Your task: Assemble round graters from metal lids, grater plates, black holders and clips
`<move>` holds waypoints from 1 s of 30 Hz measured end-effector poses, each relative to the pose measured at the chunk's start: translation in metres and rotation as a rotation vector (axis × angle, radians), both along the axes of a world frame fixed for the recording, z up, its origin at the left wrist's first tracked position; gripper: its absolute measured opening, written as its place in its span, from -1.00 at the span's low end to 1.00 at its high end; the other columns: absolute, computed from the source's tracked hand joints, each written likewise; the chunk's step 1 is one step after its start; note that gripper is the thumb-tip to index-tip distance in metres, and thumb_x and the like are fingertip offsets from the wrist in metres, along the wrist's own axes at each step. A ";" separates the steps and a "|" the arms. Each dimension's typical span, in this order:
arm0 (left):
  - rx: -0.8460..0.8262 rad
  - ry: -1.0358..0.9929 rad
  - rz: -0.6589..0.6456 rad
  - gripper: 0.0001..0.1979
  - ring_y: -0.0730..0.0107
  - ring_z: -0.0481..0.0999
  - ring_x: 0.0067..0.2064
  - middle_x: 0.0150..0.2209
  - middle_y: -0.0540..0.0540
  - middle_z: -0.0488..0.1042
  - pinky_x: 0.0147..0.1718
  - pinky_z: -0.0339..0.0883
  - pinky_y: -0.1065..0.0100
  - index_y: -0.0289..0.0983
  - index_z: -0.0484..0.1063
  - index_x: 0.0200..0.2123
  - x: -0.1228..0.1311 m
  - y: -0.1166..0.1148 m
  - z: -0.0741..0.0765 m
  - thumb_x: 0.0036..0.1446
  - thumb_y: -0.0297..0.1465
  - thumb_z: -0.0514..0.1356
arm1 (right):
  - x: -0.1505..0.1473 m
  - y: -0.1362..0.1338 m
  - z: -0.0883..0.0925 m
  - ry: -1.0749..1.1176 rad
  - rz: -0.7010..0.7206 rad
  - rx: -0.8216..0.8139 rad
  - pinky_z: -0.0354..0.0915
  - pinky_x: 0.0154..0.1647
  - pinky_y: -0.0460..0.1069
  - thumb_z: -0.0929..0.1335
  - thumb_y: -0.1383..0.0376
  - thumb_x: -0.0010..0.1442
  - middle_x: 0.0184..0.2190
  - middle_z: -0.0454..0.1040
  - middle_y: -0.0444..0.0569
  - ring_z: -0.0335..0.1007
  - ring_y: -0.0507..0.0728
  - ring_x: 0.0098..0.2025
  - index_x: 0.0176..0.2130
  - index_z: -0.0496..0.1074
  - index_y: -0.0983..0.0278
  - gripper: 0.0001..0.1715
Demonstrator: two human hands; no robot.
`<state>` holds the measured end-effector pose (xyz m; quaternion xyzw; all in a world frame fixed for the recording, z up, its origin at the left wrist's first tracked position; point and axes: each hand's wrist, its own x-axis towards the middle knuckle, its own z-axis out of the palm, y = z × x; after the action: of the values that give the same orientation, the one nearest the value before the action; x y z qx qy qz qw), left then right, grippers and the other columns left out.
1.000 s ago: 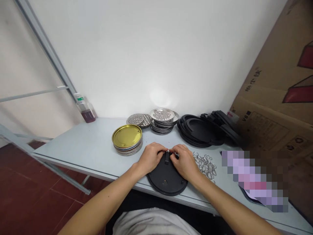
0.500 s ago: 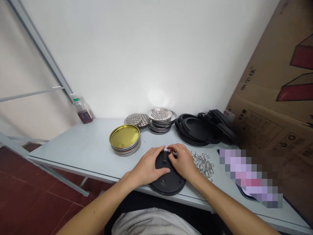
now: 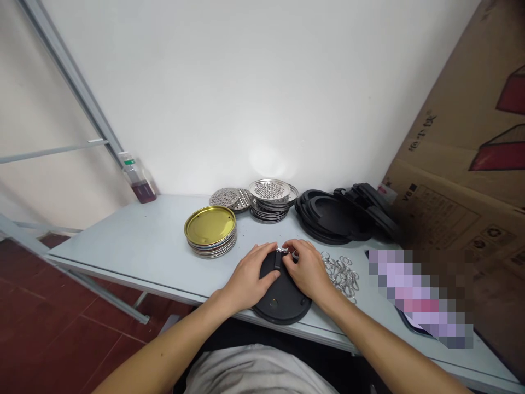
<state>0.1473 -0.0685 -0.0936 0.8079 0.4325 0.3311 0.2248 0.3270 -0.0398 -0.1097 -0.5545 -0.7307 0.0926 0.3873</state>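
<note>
A black round disc (image 3: 283, 301) lies at the near edge of the pale table (image 3: 143, 241), a small black tab at its far rim. My left hand (image 3: 250, 276) lies flat on the disc's left part, fingers stretched out, pressing it down. My right hand (image 3: 305, 268) is closed in a pinch at the tab, its fingertips on a small metal ring (image 3: 284, 250). A heap of several loose metal rings (image 3: 342, 273) lies right beside my right hand.
Behind the hands stand a stack of gold-topped tin lids (image 3: 210, 232), stacks of perforated steel discs (image 3: 270, 198) and a pile of black discs (image 3: 340, 219). A bottle with dark liquid (image 3: 138, 180) stands far left. A cardboard box (image 3: 463, 164) leans at the right.
My left hand has gone from pinching at the tab to lying flat on the disc. My right hand stays pinched at the tab. The view has shifted slightly.
</note>
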 end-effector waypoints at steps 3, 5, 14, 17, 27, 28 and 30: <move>-0.002 -0.002 -0.003 -0.42 0.12 0.30 0.30 0.28 -0.19 0.33 0.36 0.01 -0.05 -0.20 0.22 0.28 0.000 0.001 -0.001 0.20 -0.45 0.22 | 0.000 0.000 -0.001 -0.001 -0.007 0.002 0.24 -0.14 0.07 0.27 0.46 0.07 -0.38 0.50 -0.02 0.38 0.21 -0.23 -0.26 0.47 0.27 -0.74; 0.002 0.000 -0.009 -0.43 0.13 0.30 0.30 0.27 -0.18 0.34 0.35 0.01 -0.05 -0.20 0.22 0.28 0.000 0.001 -0.002 0.21 -0.46 0.21 | 0.000 0.001 -0.001 0.001 -0.013 0.003 0.23 -0.14 0.08 0.26 0.45 0.06 -0.38 0.49 -0.01 0.38 0.22 -0.24 -0.27 0.47 0.26 -0.75; 0.015 0.023 -0.011 -0.46 0.16 0.31 0.30 0.26 -0.16 0.35 0.36 0.02 -0.03 -0.19 0.24 0.27 -0.001 0.001 -0.003 0.23 -0.44 0.19 | 0.001 0.000 -0.002 0.044 0.007 0.011 0.24 -0.13 0.10 0.25 0.44 0.05 -0.36 0.49 0.01 0.37 0.24 -0.23 -0.25 0.46 0.26 -0.72; 0.019 0.028 -0.008 -0.46 0.18 0.30 0.30 0.26 -0.15 0.36 0.36 0.02 -0.01 -0.20 0.24 0.27 0.000 0.001 -0.003 0.23 -0.43 0.19 | 0.000 0.000 0.000 0.082 0.016 0.005 0.24 -0.12 0.12 0.25 0.43 0.05 -0.36 0.48 0.03 0.37 0.25 -0.22 -0.25 0.47 0.27 -0.73; -0.011 0.048 -0.052 -0.54 0.19 0.28 0.32 0.23 -0.10 0.40 0.37 0.01 0.01 -0.15 0.34 0.21 -0.009 0.011 0.003 0.25 -0.40 0.20 | 0.017 -0.001 0.011 0.393 0.061 -0.121 0.31 -0.09 0.13 0.31 0.31 0.08 -0.25 0.56 0.03 0.46 0.19 -0.26 -0.14 0.54 0.24 -0.67; -0.007 0.060 -0.068 -0.57 0.20 0.28 0.32 0.22 -0.08 0.42 0.37 0.00 0.01 -0.13 0.36 0.19 -0.011 0.013 0.005 0.27 -0.40 0.18 | 0.020 0.001 0.011 0.441 0.063 -0.152 0.33 -0.11 0.14 0.34 0.28 0.07 -0.25 0.57 0.04 0.47 0.18 -0.28 -0.15 0.54 0.24 -0.68; 0.012 0.097 -0.096 -0.64 0.24 0.30 0.30 0.20 -0.05 0.45 0.38 -0.03 0.01 -0.11 0.42 0.14 -0.015 0.017 0.009 0.31 -0.41 0.13 | 0.025 0.005 0.011 0.540 0.083 -0.218 0.36 -0.13 0.13 0.39 0.24 0.05 -0.25 0.59 0.05 0.49 0.18 -0.29 -0.17 0.56 0.25 -0.68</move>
<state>0.1324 -0.0518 -0.0842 0.8440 0.4018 0.2832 0.2144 0.3524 -0.0347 -0.0990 -0.5176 -0.6091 0.3305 0.5018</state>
